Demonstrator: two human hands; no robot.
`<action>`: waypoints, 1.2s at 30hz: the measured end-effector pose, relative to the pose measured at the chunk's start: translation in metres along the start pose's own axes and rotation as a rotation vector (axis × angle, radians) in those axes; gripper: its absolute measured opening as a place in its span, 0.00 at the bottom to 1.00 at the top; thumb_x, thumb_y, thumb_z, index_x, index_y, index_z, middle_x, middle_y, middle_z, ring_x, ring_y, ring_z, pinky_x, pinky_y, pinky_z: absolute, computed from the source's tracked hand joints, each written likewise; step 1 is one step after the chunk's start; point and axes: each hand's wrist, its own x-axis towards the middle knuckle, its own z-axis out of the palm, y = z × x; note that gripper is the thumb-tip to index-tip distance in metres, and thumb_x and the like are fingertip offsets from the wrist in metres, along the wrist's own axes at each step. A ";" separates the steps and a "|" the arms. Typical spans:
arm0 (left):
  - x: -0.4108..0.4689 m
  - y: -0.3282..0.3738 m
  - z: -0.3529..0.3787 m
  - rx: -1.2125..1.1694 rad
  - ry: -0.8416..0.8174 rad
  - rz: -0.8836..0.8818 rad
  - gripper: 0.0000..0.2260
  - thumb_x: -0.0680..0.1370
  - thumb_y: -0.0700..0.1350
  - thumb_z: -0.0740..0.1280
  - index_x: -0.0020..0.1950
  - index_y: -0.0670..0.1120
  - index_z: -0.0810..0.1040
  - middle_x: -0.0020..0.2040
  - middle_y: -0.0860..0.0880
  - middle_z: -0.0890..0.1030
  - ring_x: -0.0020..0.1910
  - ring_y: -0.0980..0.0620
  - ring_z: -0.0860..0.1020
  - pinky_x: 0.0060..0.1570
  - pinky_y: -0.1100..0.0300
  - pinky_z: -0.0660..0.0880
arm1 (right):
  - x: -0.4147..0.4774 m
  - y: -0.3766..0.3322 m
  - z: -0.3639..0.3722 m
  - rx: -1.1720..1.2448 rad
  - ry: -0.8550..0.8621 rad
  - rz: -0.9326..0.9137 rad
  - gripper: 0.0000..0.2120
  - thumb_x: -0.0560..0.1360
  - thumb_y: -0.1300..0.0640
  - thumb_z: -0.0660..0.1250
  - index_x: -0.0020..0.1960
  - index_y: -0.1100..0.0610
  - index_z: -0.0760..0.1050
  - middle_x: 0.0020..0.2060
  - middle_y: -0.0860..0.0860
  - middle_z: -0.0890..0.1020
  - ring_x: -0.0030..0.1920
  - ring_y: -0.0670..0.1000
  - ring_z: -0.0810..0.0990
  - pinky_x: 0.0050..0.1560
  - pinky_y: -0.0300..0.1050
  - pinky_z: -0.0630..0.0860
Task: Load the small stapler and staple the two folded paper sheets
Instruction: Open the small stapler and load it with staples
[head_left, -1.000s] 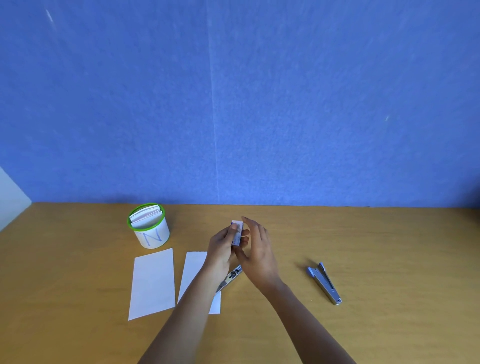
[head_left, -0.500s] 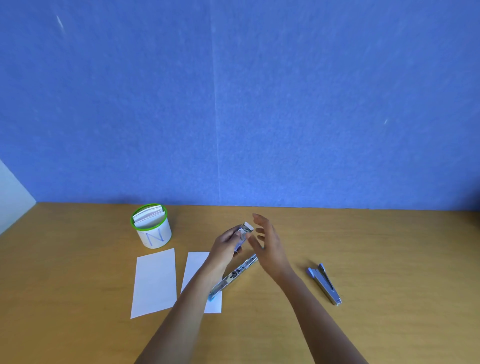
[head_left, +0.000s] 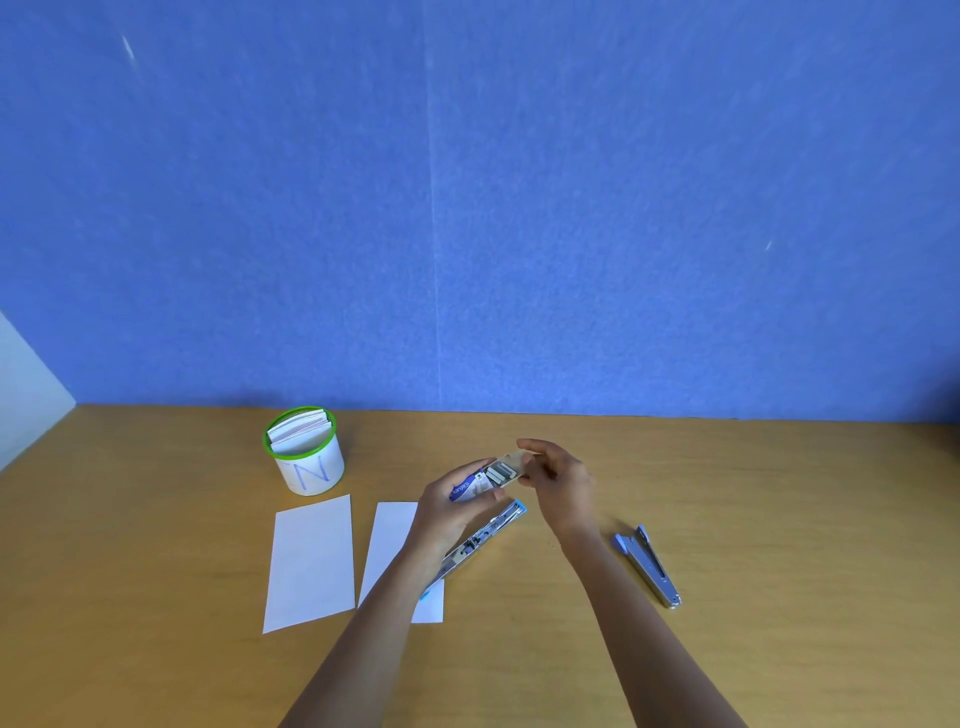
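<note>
The open stapler (head_left: 485, 535) lies spread out flat near the middle of the tabletop (head_left: 779, 519). Its near end rests on the right sheet (head_left: 392, 535) of paper, and the left sheet (head_left: 311, 561) lies just beside that one, not touching it. Above the stapler the left hand (head_left: 452, 512) grips a staple box (head_left: 485, 480), while the right hand (head_left: 563, 480) pinches the end of its slid-out tray, where staples show. A second stapler (head_left: 647, 564) lies further toward the right edge. A green-rimmed cup (head_left: 306, 457) holding papers stands near the back edge.
</note>
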 end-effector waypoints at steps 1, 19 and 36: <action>0.000 0.000 0.000 -0.003 0.011 -0.006 0.16 0.69 0.44 0.76 0.54 0.58 0.81 0.50 0.56 0.84 0.47 0.61 0.81 0.45 0.68 0.75 | -0.001 -0.001 0.000 -0.029 0.002 -0.028 0.11 0.77 0.65 0.63 0.55 0.55 0.80 0.41 0.51 0.83 0.36 0.44 0.83 0.36 0.24 0.72; 0.001 0.001 0.003 0.071 0.086 0.010 0.13 0.69 0.43 0.74 0.49 0.59 0.83 0.47 0.58 0.84 0.49 0.58 0.81 0.51 0.62 0.76 | -0.019 -0.024 0.005 -0.635 -0.022 -0.550 0.04 0.74 0.61 0.69 0.45 0.58 0.83 0.42 0.53 0.81 0.45 0.55 0.76 0.45 0.48 0.76; -0.001 0.004 0.006 0.042 0.084 -0.039 0.14 0.69 0.46 0.75 0.52 0.57 0.82 0.47 0.56 0.84 0.47 0.57 0.80 0.45 0.64 0.74 | -0.019 -0.023 0.007 -0.662 -0.021 -0.522 0.06 0.77 0.65 0.61 0.46 0.63 0.77 0.41 0.56 0.81 0.46 0.57 0.76 0.42 0.46 0.71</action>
